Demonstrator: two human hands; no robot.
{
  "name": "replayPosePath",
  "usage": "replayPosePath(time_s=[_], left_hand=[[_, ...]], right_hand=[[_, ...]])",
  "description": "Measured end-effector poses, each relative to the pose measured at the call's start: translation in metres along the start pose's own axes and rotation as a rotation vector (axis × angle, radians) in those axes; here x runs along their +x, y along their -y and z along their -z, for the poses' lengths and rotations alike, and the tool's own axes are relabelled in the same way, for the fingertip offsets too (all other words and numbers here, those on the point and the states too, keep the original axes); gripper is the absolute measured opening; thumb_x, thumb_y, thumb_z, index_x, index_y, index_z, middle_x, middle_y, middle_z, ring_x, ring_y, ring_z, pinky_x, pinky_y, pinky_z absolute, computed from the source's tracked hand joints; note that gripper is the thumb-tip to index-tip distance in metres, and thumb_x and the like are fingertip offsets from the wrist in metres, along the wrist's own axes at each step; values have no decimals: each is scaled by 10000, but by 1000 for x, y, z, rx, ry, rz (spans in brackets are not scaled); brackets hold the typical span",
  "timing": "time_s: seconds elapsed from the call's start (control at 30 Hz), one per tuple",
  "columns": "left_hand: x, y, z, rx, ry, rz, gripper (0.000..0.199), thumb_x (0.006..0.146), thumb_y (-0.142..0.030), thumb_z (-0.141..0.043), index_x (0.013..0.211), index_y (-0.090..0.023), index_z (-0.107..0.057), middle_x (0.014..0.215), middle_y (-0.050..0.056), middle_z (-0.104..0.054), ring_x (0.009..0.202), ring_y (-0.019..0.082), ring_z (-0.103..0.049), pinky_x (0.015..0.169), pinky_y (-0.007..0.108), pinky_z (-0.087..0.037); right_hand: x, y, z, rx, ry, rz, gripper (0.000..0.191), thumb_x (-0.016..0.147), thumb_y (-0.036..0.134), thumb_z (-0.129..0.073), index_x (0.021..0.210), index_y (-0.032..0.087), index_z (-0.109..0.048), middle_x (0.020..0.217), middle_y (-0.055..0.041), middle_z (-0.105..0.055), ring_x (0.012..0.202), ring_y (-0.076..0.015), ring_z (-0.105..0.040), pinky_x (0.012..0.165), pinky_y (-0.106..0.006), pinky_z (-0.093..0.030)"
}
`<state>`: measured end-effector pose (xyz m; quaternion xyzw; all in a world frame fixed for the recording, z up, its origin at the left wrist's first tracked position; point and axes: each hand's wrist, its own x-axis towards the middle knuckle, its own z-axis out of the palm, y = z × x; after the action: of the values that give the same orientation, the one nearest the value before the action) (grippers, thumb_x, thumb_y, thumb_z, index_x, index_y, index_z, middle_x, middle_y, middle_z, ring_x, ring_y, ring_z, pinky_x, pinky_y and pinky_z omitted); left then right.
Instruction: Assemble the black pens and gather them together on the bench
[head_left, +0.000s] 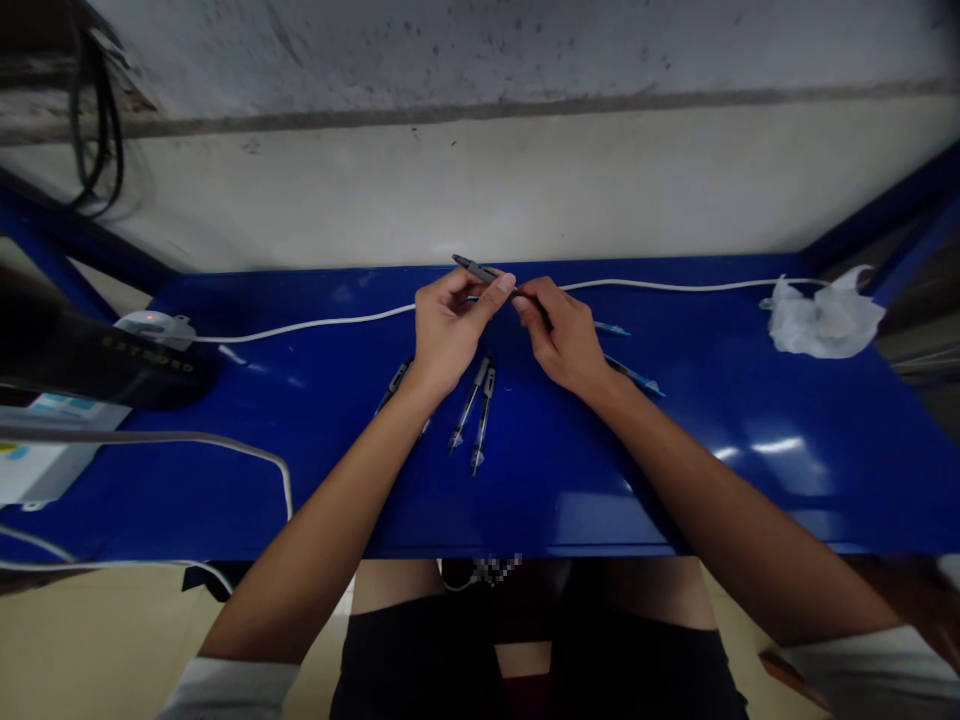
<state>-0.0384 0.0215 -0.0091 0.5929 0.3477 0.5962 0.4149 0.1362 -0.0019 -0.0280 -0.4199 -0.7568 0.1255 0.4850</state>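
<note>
Two hands hold one dark grey pen-shaped part [471, 266] above the shelf: the left hand [448, 335] pinches its barrel between thumb and fingers; the right hand [564, 338] pinches its narrow end. Two similar parts [470, 405] lie below on the blue metal shelf [562, 470]. A white cable [315, 325] runs behind them; crumpled plastic [825, 320] sits at right, before a stained concrete wall [480, 190]. Fingers conceal the part's middle.

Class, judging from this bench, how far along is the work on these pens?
Done, it seems: three grey pens lie on the blue bench. In hand: a fourth pen, held by the left hand and right hand. Remaining: two blue-tipped pieces beside the right hand.
</note>
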Motion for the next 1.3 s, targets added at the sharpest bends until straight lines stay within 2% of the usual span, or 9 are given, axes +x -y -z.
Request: replayPosePath(time_s=[0.23,0.4,0.53,0.73,0.87,1.07,1.17,1.3], left_hand=[[-2,-4,2,10,13,19,300,926,-520,-880,867,-229,-835,939,47,-809,826,182,-705,738,329,-550],[-1,-3,3,-50,48,48,287,932,-519,-875,904,-233,-862,975,56,-822,773,163,-677,700,314,-530],[0,-1,5,-101,80,84,243,945,-491,-868,950,-248,-876,944,48,-809,739,152,-661,702,317,-528],[2,0,7,-119,135,82,271,959,-518,-849,1002,-251,-872,932,57,-800,778,166,-681,750,331,-564],[1,-5,5,-119,160,63,338,973,-558,-823,1018,-225,-856,857,52,-773,769,167,-682,795,335,-582],[0,-12,3,-122,193,66,363,975,-574,-813,1011,-213,-845,835,50,-764,789,177,-713,841,338,-584],[1,-11,5,-91,181,51,358,982,-574,-805,1027,-222,-852,934,64,-804,858,187,-739,863,337,-589],[2,-10,5,-29,125,14,371,975,-592,-805,1028,-229,-861,1102,89,-833,972,219,-764,830,336,-593]], right_hand=[[1,4,2,44,42,-4,390,1179,572,-427,1053,267,-635,788,6,-600,639,-172,-546,664,-339,-428],[4,9,5,163,68,-75,499,1149,667,-435,979,255,-658,731,24,-528,630,-157,-484,645,-322,-404],[7,8,3,390,108,-203,536,1097,714,-536,916,234,-693,694,33,-500,621,-138,-452,592,-303,-369],[10,10,0,853,166,-471,519,985,731,-714,868,226,-698,630,81,-366,500,-88,-273,466,-281,-236],[14,16,5,1044,247,-594,477,956,659,-787,844,210,-673,613,108,-292,490,-68,-175,455,-274,-178],[16,16,11,1196,337,-685,370,1036,519,-731,862,203,-651,602,126,-209,486,-64,-115,453,-251,-201],[15,17,10,1256,310,-698,322,1024,474,-761,883,207,-649,608,125,-225,490,-66,-130,455,-245,-212],[18,16,11,1307,124,-708,358,937,387,-879,820,238,-576,631,108,-327,505,-74,-211,451,-243,-236]])
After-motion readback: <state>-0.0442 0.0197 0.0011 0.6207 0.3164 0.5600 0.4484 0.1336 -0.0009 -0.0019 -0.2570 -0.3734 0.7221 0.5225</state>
